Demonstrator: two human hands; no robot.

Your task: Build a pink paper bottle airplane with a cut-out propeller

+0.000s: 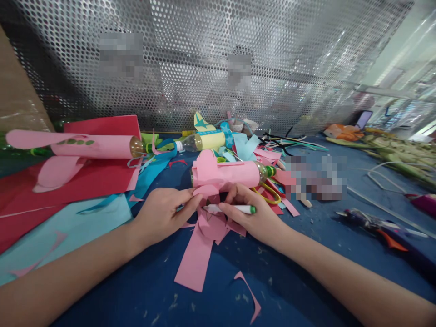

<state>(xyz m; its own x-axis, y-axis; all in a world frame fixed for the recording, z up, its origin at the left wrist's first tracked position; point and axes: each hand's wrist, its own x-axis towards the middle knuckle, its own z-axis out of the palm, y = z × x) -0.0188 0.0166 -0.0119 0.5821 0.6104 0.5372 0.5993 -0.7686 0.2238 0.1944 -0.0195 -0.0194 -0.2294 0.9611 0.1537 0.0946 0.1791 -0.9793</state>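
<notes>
In my right hand (250,206) is a white marker (242,208) with a green end, its tip on a small pink paper piece (211,223). Dark lines show on that piece near the tip. My left hand (166,211) pinches the same pink paper at its left edge, thumb and forefinger together. Just behind both hands lies a plastic bottle (263,171) wrapped in pink paper, with a green cap and a rounded pink flap (206,165) on top. Beneath the piece, a pink strip (193,261) lies on the blue table (150,290).
At left, another pink-wrapped bottle (102,146) rests on red sheets (85,179) near light blue paper (112,211). A yellow-and-blue bottle (207,140) and paper scraps (247,145) lie behind. A glue gun (378,225) is at right. A perforated silver screen (190,59) closes the back.
</notes>
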